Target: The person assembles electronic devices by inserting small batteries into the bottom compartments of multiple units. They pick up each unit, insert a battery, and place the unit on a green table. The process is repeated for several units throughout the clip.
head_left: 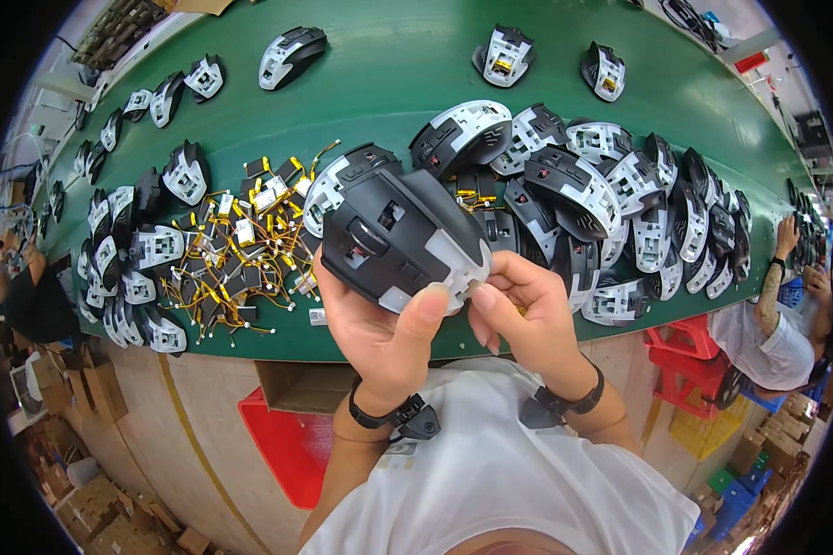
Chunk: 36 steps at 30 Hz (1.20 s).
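A black computer mouse with a white rear section is held up over the near edge of the table, its scroll wheel facing away from me. My left hand is closed around its left side, the thumb on the white part. At the rear right corner, my right hand pinches the mouse's white edge with bent fingers. A bit of yellow shows behind those fingers; I cannot tell whether it is held. Left of the mouse lies a loose heap of small black battery packs with yellow tape and thin wires.
Piles of black-and-white mice crowd the green table on the right, with another group at left. Single mice stand along the far side. A red stool and a seated person are at right.
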Motion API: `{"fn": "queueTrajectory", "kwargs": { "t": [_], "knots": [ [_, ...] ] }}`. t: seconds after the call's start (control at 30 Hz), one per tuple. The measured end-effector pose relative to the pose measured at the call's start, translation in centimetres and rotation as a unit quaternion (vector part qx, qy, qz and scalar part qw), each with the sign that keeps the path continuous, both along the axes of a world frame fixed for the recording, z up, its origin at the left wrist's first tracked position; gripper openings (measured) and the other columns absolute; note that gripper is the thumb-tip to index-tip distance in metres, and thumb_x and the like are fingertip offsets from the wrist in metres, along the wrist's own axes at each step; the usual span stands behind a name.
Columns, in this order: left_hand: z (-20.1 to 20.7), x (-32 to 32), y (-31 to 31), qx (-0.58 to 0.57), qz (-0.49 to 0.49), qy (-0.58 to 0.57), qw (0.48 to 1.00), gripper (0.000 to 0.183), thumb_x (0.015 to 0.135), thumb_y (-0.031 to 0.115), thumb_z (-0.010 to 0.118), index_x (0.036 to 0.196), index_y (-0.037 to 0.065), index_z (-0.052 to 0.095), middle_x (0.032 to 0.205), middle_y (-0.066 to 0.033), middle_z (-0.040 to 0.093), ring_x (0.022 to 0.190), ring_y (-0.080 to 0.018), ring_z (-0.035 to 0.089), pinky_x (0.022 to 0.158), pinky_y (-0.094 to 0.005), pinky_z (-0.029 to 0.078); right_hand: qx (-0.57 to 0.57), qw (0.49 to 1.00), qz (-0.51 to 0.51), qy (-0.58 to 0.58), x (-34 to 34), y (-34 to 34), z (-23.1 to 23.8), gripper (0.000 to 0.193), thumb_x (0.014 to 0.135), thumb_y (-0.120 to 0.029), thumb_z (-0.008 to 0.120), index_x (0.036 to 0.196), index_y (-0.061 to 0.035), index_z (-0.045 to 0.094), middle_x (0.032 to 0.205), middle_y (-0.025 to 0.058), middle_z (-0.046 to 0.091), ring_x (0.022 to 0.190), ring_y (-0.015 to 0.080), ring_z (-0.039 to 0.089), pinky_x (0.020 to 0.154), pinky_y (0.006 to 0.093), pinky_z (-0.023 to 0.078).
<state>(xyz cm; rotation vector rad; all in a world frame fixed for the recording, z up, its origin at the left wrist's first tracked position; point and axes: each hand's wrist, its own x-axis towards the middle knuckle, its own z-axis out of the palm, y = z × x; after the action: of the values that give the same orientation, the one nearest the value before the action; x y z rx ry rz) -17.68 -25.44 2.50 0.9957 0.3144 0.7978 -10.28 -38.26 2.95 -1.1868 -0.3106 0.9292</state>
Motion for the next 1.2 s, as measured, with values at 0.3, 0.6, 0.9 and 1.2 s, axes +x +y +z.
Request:
{"fn": "queueTrajectory", "kwargs": {
  "t": [0.3,0.6,0.9,1.2],
  "knots": [
    [0.0,0.2,-0.8,0.061,0.044,0.029,0.997,0.072,0.080,0.020,0.079,0.135,-0.003,0.039,0.119,-0.0104,0.056,0.104,-0.0172,0.056,0.092,-0.0317,0.046,-0.011,1.000,0.008,-0.009,0.3,-0.2,-0.2,0.025,0.097,-0.014,0.059,0.115,0.0046,0.058,0.092,0.0061,0.068,0.061,0.0038,0.053,0.050,0.0187,0.041],
    [-0.8,-0.5,-0.7,0.052,0.020,-0.006,0.998,0.082,0.079,0.011,0.080,0.139,-0.003,0.026,0.123,-0.0139,0.051,0.107,-0.0175,0.057,0.092,-0.0314,0.049,0.002,1.000,0.001,0.021,0.4,0.1,-0.6,0.020,0.093,-0.010,0.059,0.107,0.0036,0.060,0.089,0.0058,0.068,0.059,0.0037,0.053,0.051,0.0194,0.042],
    [-0.6,-0.5,-0.4,0.030,0.011,0.009,0.999,0.081,0.078,0.014,0.082,0.137,-0.002,0.029,0.122,-0.0137,0.052,0.107,-0.0172,0.057,0.091,-0.0314,0.049,0.002,1.000,-0.018,0.003,-0.2,0.0,-0.5,0.019,0.094,-0.008,0.059,0.108,0.0050,0.060,0.092,0.0068,0.068,0.064,0.0046,0.057,0.054,0.0197,0.045],
    [-0.3,-0.4,-0.6,0.016,0.001,0.003,1.000,0.080,0.078,0.013,0.082,0.137,-0.001,0.029,0.122,-0.0131,0.052,0.107,-0.0171,0.057,0.091,-0.0317,0.049,0.026,0.999,-0.021,0.001,-0.1,-0.3,-0.7,0.022,0.092,-0.004,0.060,0.112,0.0071,0.060,0.094,0.0085,0.069,0.071,0.0049,0.058,0.059,0.0205,0.047]
  ]
}}
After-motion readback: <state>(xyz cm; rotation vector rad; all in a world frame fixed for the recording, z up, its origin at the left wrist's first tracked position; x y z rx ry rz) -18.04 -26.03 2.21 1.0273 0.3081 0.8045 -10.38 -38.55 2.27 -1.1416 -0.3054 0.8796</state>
